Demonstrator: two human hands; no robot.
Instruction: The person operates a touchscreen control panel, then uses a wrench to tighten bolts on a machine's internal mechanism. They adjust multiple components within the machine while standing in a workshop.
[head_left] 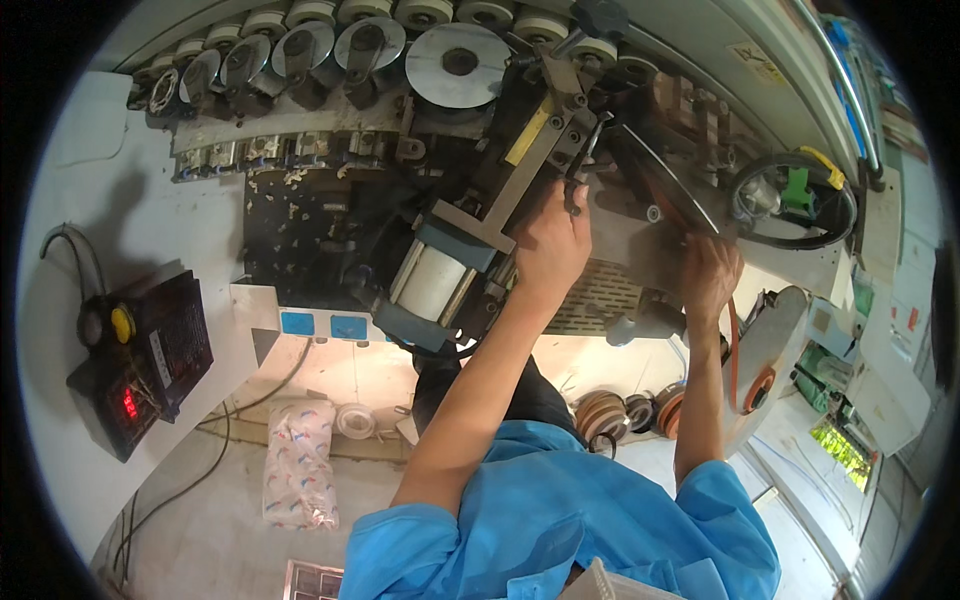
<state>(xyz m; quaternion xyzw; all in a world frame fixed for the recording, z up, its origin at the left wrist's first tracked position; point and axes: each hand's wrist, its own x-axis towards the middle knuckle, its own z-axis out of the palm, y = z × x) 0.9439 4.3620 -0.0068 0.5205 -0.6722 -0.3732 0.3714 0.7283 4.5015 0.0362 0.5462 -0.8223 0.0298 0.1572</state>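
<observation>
My left hand [553,240] is closed at the machine's slanted metal arm, its thumb and fingers around a small dark part that I cannot make out. Beside its fingertips are bolts and a shiny metal lever [597,138]. A blue-grey cylinder unit with a white barrel [432,284] sits just left of that forearm. Further right, my right hand [712,272] has its fingers bent closed at the lower end of a long dark strip [672,180] with a bright edge. An orange-brown band [734,350] runs below this hand to a round disc reel [765,388].
Rollers and grey discs [457,64] line the back. A black looped hose [850,215] stands at right. At left is a black controller [140,360] with a red display. Tape rolls [603,412] and a wrapped package [300,465] lie low down.
</observation>
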